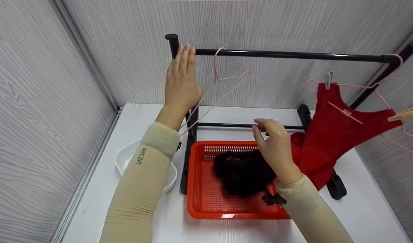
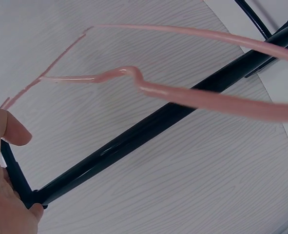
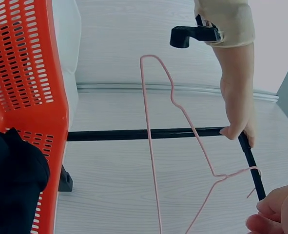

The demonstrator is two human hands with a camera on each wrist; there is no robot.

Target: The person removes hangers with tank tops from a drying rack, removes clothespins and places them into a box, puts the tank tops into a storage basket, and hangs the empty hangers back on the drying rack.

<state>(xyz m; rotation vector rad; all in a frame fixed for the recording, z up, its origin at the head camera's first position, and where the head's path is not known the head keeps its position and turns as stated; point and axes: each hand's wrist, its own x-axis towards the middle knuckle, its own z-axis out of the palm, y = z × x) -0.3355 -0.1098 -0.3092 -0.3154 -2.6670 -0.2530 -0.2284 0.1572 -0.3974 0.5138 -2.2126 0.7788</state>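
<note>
Laundry seems to be the work in hand, at a point between garments, I would judge; the red garment [image 1: 331,135] hangs from one pink hanger at the right end of the black rack [image 1: 294,55], the black cloth [image 1: 245,173] lies crumpled in the red basket [image 1: 240,215] between the rack's feet, and the bare hanger [image 2: 207,99] is hooked over the bar near its left end; the present step looks like steadying the rack, with the left hand [image 1: 182,79] against its left top corner; dealing with the black cloth would call for the right hand [image 1: 275,143] to dip and pinch an edge, or for the bare hanger to be lifted off first; the left arm reaches far forward, back of the hand toward the head camera, fingers laid straight rather than clasped, though how firmly they press I cannot tell; the right arm comes in from the lower right, its hand over the basket's right part in the head view, fingers loosely bent, thumb apart, nothing held; its exact height above the cloth is hard to judge.
</note>
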